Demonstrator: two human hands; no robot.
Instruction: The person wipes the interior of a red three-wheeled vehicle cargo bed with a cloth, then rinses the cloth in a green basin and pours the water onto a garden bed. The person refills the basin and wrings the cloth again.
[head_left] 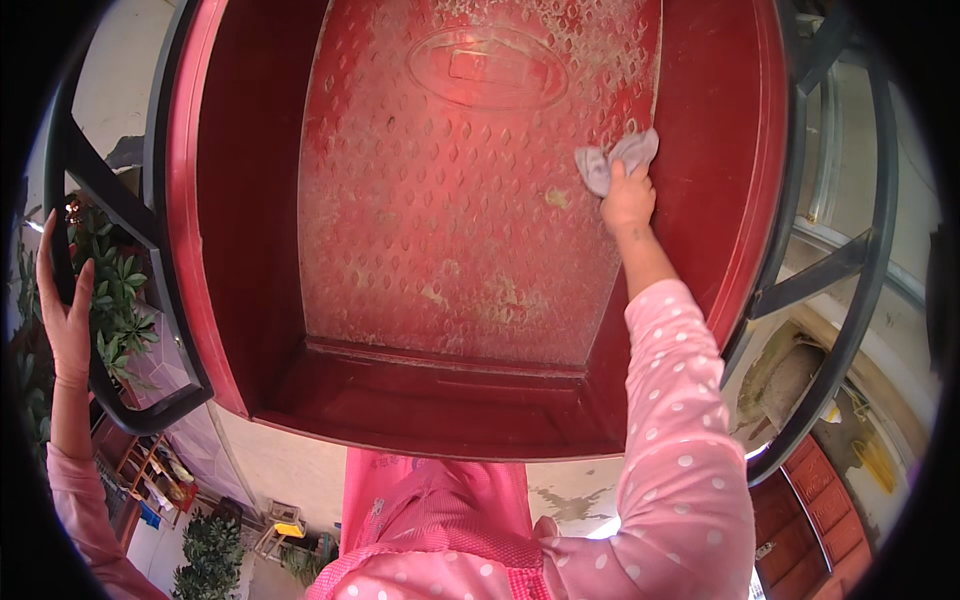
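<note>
My right hand (629,203) is closed on a crumpled greyish cloth (600,168). It presses the cloth against the floor of a red cargo bed (450,210), near the right side wall. Raised diamond-shaped bumps and an oval emblem mark this floor, and pale dirt or worn patches spread over it. Out at the far left, my left hand (66,325) rests against a black tubular rail (62,240). Its fingers are stretched out, with the rail between them and the thumb.
Another black rail (868,200) runs outside the bed's right wall. Leafy plants (118,280) stand beyond the left rail, with a potted plant (210,555) and a small wooden stool (280,530) lower down. Red panelled doors (825,500) show at lower right.
</note>
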